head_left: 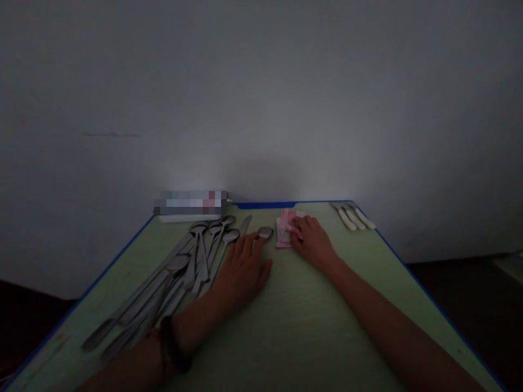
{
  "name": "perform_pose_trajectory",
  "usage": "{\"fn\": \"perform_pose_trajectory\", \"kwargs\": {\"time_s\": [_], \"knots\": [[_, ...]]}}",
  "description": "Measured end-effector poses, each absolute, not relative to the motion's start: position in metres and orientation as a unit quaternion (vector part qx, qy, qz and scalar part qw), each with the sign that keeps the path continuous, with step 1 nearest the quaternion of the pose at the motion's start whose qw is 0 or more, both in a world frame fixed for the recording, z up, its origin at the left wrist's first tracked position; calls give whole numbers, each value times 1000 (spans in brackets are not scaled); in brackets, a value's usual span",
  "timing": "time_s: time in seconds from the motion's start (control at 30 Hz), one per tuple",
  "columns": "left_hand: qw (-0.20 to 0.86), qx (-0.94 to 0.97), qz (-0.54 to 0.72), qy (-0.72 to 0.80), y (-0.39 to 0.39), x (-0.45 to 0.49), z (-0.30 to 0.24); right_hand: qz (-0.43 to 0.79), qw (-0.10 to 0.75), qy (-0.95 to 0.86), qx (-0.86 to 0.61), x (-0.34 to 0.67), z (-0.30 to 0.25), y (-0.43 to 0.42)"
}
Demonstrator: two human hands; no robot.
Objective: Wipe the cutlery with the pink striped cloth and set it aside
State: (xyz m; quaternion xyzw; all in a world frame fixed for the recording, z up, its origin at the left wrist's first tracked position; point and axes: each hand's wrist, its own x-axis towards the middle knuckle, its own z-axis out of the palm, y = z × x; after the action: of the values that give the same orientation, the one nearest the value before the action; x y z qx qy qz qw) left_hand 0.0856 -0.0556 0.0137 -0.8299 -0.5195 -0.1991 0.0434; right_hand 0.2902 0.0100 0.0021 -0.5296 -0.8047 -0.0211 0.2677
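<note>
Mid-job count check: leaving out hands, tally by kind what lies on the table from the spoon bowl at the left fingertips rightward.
Spoon, bowl showing by the left hand: 1
Pink-and-white bundle, partly covered by the right hand: 1
Pale-handled utensils, near the right edge: 3
Total: 5

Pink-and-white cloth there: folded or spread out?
The cloth looks folded: pink and white layers overlap compactly, partly under the right hand.
</note>
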Motion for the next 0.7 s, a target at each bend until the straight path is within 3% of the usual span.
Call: {"fn": "perform_pose_trajectory", "kwargs": {"time_s": [0.33,0.53,0.7], "knots": [[19,-854,-105,-509,-56,87,20,196,499,-639,-551,308,5,22],[17,-813,-50,-580,-61,95,21,229,542,-581,-562,319,-4,29],[-35,-812,-16,-582,-64,95,27,212,521,-612,-556,319,-5,32]]}}
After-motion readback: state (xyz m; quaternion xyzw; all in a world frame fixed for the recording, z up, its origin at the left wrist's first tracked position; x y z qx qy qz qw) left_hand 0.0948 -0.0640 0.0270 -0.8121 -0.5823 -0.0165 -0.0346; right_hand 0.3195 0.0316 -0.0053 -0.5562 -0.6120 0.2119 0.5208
